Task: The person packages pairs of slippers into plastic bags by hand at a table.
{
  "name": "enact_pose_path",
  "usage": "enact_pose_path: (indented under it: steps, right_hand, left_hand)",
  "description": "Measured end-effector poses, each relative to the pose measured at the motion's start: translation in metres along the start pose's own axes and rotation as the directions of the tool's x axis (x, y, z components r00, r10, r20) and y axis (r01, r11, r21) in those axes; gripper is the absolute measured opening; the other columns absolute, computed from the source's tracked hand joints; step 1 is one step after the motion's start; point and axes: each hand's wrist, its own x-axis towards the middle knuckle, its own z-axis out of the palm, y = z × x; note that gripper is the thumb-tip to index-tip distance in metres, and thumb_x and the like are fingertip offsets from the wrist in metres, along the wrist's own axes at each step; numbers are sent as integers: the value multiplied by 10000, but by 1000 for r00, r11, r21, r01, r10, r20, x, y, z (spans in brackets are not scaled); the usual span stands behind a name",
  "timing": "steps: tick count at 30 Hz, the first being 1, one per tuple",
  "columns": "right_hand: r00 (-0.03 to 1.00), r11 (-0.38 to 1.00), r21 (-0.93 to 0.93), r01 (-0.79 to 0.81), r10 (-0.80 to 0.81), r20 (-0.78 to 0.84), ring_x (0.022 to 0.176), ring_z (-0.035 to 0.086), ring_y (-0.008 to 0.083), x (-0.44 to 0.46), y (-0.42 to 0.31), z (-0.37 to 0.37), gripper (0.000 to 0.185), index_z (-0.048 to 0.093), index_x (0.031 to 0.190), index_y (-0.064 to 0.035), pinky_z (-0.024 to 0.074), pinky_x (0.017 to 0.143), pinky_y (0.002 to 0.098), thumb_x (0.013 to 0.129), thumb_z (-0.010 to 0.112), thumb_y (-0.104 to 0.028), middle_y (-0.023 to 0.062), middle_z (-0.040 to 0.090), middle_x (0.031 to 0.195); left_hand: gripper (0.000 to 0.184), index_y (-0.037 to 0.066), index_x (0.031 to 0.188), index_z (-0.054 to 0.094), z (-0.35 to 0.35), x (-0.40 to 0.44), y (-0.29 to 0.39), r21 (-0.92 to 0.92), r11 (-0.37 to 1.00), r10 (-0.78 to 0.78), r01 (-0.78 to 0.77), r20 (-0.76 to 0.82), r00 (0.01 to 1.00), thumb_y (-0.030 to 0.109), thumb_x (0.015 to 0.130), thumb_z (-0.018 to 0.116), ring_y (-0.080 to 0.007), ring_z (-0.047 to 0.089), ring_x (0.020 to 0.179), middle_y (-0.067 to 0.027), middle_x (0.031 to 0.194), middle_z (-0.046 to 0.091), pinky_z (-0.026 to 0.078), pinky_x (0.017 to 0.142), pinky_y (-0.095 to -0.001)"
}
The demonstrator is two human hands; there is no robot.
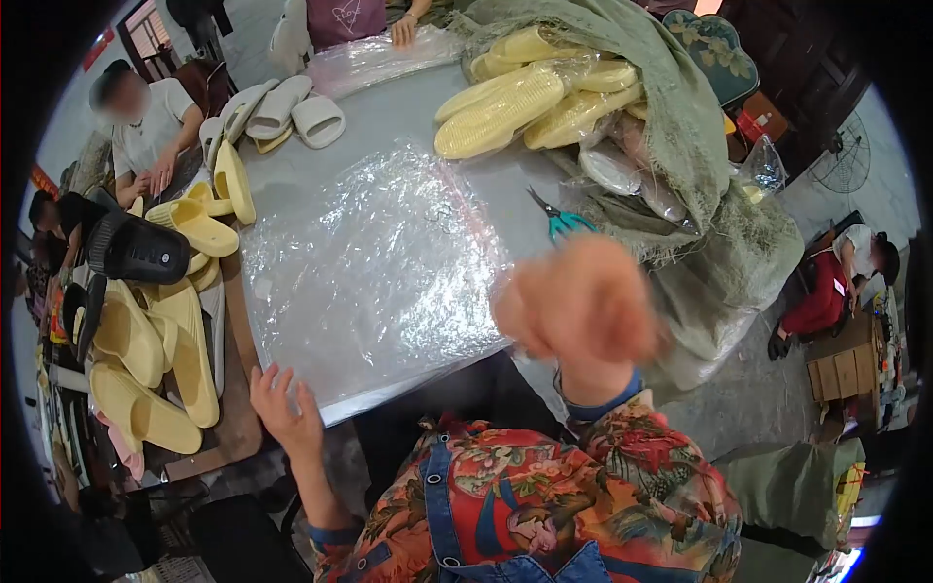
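Note:
A stack of clear plastic bags [374, 257] lies spread over the grey tabletop in front of me. By the near left corner of the bags, my left hand [287, 408] is held with its fingers apart and nothing in it. My right hand [583, 301] hovers over the right side of the table, smeared by motion, so its fingers cannot be made out. Just beyond it lie teal-handled scissors [568, 223]. Yellow slippers [505, 107] in clear wrapping spill from a green woven sack [671, 117] at the back right.
Loose yellow slippers [185, 340] and a black slipper [141, 248] are piled on a brown board at the left. Grey slippers [280, 107] stand at the far left corner. Across the table a co-worker's hand [404, 29] rests on more plastic. Another person [160, 126] sits at the left.

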Motion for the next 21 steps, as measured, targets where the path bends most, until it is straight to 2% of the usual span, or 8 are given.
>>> enact_pose_path:
  steps: [2,4,5,8,17,21]
  right_hand:
    - [935,963,268,17,-111,338,629,526,107,-4,-28,16,238,619,879,19,432,566,257,871,599,-218,40,574,715]
    - [806,935,345,-77,-146,574,623,524,115,-2,-39,32,263,622,866,15,433,566,266,874,591,-246,39,571,703]
    - [755,930,349,-111,-150,639,620,524,119,-1,-38,36,276,624,859,13,433,567,270,876,587,-260,39,569,698]
    - [690,918,368,-149,-170,704,611,522,132,4,-30,38,316,629,840,7,435,568,283,880,574,-302,38,565,680]
    - [625,844,477,-246,-238,743,583,516,169,9,-34,50,444,644,781,-11,439,572,323,893,536,-427,34,550,629]
    - [647,790,536,-298,-245,722,571,514,185,6,-41,62,503,651,754,-19,441,573,341,899,519,-482,33,544,606]
  left_hand:
    - [243,34,1033,609,13,4,18,21,999,26,-26,13,1000,98,800,635,-404,391,1237,-156,1187,541,302,1008,-487]
    - [239,40,1038,604,34,-2,22,23,997,78,-78,25,997,88,806,636,-382,401,1240,-154,1177,546,312,1010,-463]
    - [237,44,1027,608,36,-3,25,53,996,76,-78,42,996,96,799,641,-390,396,1238,-149,1170,546,304,1011,-472]
    - [231,54,1002,615,42,-5,29,95,993,68,-74,66,996,112,783,654,-406,388,1233,-136,1151,546,291,1009,-492]
    - [245,60,999,615,39,-7,28,72,995,61,-63,41,997,89,763,678,-394,422,1206,-118,1124,559,323,980,-477]
    - [260,56,996,618,40,-8,27,74,994,73,-75,28,997,97,749,687,-388,437,1192,-115,1107,564,332,971,-476]
